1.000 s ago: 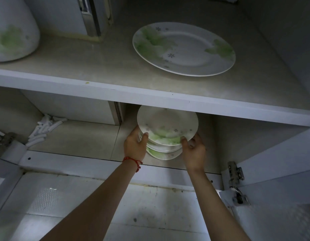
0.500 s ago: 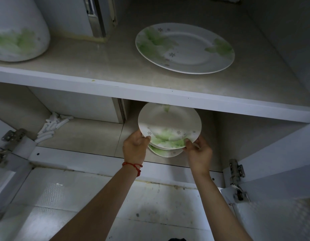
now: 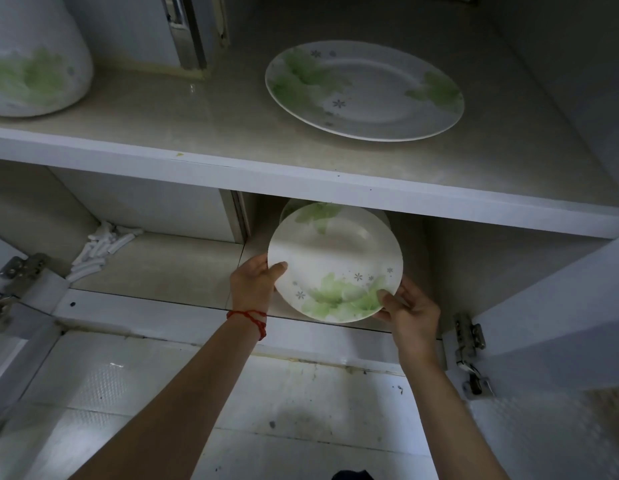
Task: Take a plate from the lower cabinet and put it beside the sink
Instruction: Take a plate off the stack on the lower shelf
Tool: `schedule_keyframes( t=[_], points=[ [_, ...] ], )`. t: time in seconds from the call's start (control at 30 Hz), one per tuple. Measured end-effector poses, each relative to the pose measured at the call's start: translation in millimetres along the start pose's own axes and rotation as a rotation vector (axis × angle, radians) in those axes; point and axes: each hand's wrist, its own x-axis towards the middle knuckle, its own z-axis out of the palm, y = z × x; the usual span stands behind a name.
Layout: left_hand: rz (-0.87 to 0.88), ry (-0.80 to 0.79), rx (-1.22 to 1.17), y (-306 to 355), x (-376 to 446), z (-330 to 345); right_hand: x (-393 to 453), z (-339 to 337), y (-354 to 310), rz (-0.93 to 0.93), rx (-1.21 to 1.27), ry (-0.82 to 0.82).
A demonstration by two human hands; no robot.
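Since a second ago, the plate (image 3: 336, 268) is coming up and out toward me: it was sitting low on the stack under the shelf edge, and now I am seeing it tilted, face toward the camera, hanging over the front lip of the lower compartment (image 3: 162, 261). I am watching the left hand (image 3: 254, 280) gripping its left rim, thumb curled over the top face and the other fingers hidden behind the plate. On the opposite side the right hand (image 3: 410, 311) is pinching the lower right rim, thumb pressing on the green print while the fingers are spreading underneath. Both hands are closing on this one plate.

Behind it, I am making out the rim of another plate (image 3: 294, 207) staying in the compartment, mostly covered. On the upper shelf (image 3: 204, 116) a larger plate (image 3: 365, 90) with the same green pattern is lying flat, well apart from the hands, and a big rounded white vessel (image 3: 34, 60) is sitting at the far left. A red string bracelet (image 3: 249, 318) is circling the left wrist. White pieces (image 3: 100, 249) are lying piled in the back left corner of the lower compartment; I cannot tell what they are.
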Motion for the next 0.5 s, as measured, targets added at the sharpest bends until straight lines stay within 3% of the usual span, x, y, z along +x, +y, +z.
schedule_keyframes(
  t=[0.5],
  points=[
    [-0.009,-0.022,0.074,0.4,-0.1,-11.7,-8.8,-24.4,1.5,0.035,-0.096,-0.008]
  ],
)
